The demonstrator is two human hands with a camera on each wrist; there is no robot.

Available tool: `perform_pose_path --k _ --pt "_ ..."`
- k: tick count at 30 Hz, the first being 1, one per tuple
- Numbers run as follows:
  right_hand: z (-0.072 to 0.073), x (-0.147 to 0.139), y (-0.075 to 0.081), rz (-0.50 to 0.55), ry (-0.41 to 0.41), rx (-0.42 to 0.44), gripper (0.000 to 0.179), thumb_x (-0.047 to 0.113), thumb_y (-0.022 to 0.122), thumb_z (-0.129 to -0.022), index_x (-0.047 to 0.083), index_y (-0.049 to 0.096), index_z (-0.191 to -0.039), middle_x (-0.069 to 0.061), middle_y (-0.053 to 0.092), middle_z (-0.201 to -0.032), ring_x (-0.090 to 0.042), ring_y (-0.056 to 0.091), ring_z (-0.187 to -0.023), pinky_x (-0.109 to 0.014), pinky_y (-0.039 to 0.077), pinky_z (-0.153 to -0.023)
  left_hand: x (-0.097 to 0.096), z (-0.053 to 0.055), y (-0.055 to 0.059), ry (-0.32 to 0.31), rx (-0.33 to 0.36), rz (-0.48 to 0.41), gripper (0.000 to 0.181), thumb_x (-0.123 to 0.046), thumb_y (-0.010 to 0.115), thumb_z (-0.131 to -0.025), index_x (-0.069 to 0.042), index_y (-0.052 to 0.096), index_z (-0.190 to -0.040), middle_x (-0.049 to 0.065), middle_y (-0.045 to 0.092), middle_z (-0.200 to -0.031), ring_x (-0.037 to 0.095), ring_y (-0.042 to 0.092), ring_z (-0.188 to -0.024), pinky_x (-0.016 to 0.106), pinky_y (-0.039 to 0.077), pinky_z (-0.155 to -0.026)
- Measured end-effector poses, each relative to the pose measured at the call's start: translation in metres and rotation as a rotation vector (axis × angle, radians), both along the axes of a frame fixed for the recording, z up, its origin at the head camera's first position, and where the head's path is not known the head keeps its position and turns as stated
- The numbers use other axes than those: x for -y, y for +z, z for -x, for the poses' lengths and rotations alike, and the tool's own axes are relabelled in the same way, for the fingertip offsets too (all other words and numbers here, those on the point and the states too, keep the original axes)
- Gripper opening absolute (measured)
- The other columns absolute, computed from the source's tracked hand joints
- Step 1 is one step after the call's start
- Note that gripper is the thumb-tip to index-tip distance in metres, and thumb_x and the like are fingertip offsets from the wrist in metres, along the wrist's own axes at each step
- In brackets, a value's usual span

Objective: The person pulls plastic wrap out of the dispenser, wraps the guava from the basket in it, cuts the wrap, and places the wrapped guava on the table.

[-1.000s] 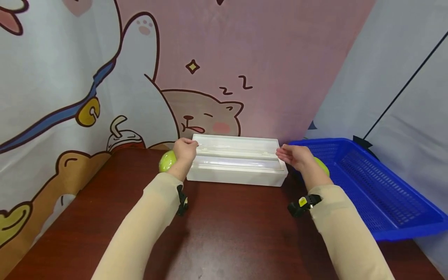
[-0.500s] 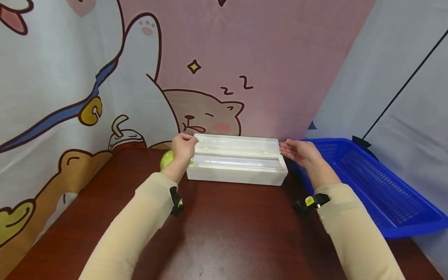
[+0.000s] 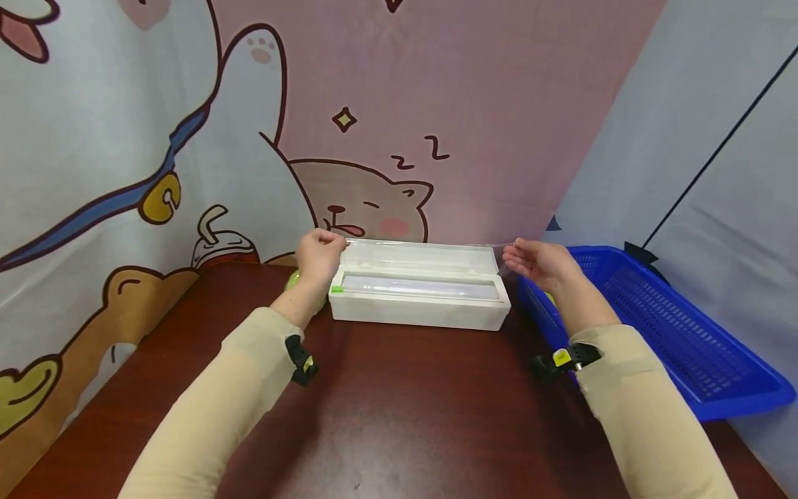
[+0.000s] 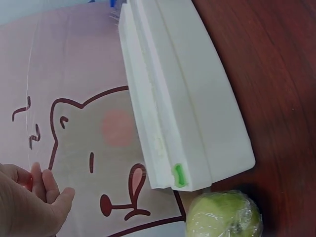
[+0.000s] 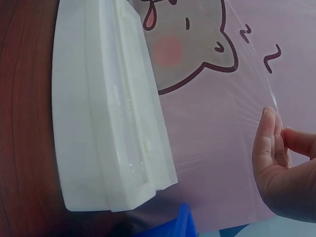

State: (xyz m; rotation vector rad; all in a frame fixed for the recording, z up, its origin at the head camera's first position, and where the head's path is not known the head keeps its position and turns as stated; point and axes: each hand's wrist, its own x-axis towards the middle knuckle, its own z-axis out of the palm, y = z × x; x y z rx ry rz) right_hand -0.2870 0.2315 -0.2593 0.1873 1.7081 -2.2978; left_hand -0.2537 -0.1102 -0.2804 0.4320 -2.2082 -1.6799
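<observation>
A white cling film dispenser (image 3: 418, 313) stands on the table with its lid raised and a roll showing inside. Clear cling film (image 5: 266, 74) is drawn out of it and stretched between both hands, above the lid. At the film's left corner, my left hand (image 3: 316, 260) pinches the edge between thumb and fingers. My right hand (image 3: 544, 265) pinches the opposite corner, thumb against the fingertips. On the dispenser's left end sits a small green slider (image 4: 179, 175). A green apple (image 4: 222, 217) wrapped in film lies beside that end, mostly behind the left wrist in the head view.
To the right, a blue plastic basket (image 3: 763, 398) stands close to the dispenser and the right forearm. A printed cloth (image 3: 499, 125) with cartoon animals hangs right behind the dispenser. The brown table (image 3: 399, 416) spreads in front.
Both hands have moved up and outward, drawing the film's edge higher, now about level with the top of the lid. The green slider has come into view as the left hand moved aside.
</observation>
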Motion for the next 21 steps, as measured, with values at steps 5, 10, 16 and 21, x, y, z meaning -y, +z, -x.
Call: perform_pose_path --k 5,10,16,21 --pt "-0.002 0.000 0.006 0.025 0.019 -0.019 0.029 0.009 0.046 -0.096 0.008 0.063 -0.072 -0.003 0.069 -0.069 -0.013 0.068 -0.066 -0.023 0.057 -0.064 0.002 -0.002 0.006 -0.009 -0.027 -0.054 0.005 -0.011 0.056 -0.086 -0.006 0.057 -0.084 0.005 0.058 -0.088 0.017 0.052 -0.080 0.023 0.042 -0.063" --pt "-0.005 -0.001 0.012 0.051 0.044 -0.035 0.033 0.008 0.045 -0.097 0.008 0.064 -0.070 -0.004 0.070 -0.069 -0.013 0.068 -0.065 -0.023 0.057 -0.064 0.002 -0.002 0.012 0.002 -0.072 -0.106 0.007 -0.008 0.057 -0.085 -0.008 0.055 -0.079 -0.002 0.056 -0.075 0.018 0.055 -0.077 0.020 0.042 -0.060" --pt "-0.009 -0.003 0.019 0.027 0.043 -0.059 0.029 0.010 0.046 -0.096 0.009 0.064 -0.074 -0.003 0.070 -0.070 -0.012 0.068 -0.067 -0.022 0.056 -0.064 0.002 -0.003 0.018 -0.004 -0.081 -0.112 0.007 -0.009 0.057 -0.086 -0.009 0.056 -0.080 0.000 0.059 -0.079 0.018 0.057 -0.082 0.019 0.043 -0.063" --pt "-0.013 -0.006 0.024 0.015 0.022 -0.058 0.021 0.012 0.049 -0.096 0.010 0.062 -0.080 -0.002 0.070 -0.072 -0.012 0.068 -0.069 -0.021 0.056 -0.065 0.001 -0.007 0.023 -0.038 -0.097 -0.127 0.006 -0.009 0.057 -0.088 -0.008 0.056 -0.083 0.009 0.065 -0.091 0.020 0.062 -0.088 0.018 0.046 -0.063"
